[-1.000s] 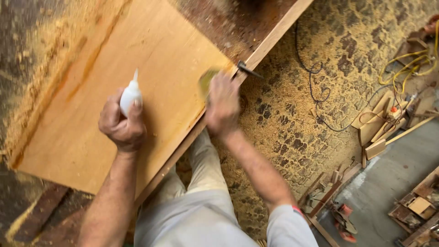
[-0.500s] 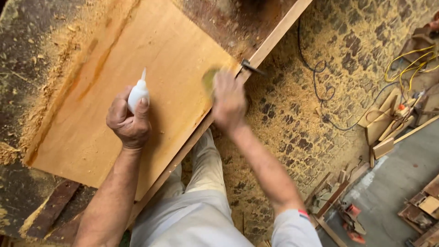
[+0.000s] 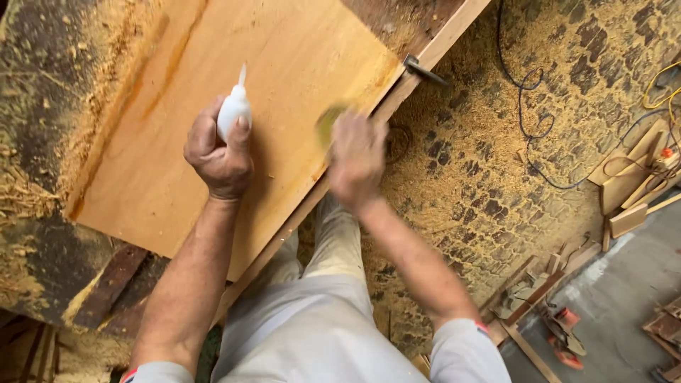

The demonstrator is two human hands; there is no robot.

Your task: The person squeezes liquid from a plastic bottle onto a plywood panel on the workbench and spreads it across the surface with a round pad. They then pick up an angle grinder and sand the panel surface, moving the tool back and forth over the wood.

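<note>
1. The left hand [image 3: 218, 152] is clenched around a white bottle [image 3: 233, 112]. The bottle stands upright, its thin nozzle points up, and the thumb lies on its side.
2. The bottle is above the board [image 3: 284, 78], near the middle of it.
3. The board is a light plywood sheet. It lies tilted on a dark bench [image 3: 42, 106] that is covered with sawdust.
4. The right hand [image 3: 357, 157] is at the near edge of the board and is blurred. Its fingers press on a small yellow-green pad [image 3: 328, 122]; how they hold it I cannot tell.
5. A wooden strip [image 3: 433, 53] runs along this edge, and a dark metal piece [image 3: 424, 70] sticks out from it.
6. On the floor [image 3: 496, 177] lie shavings, a blue cable [image 3: 528, 106] and wood offcuts [image 3: 628, 188].
</note>
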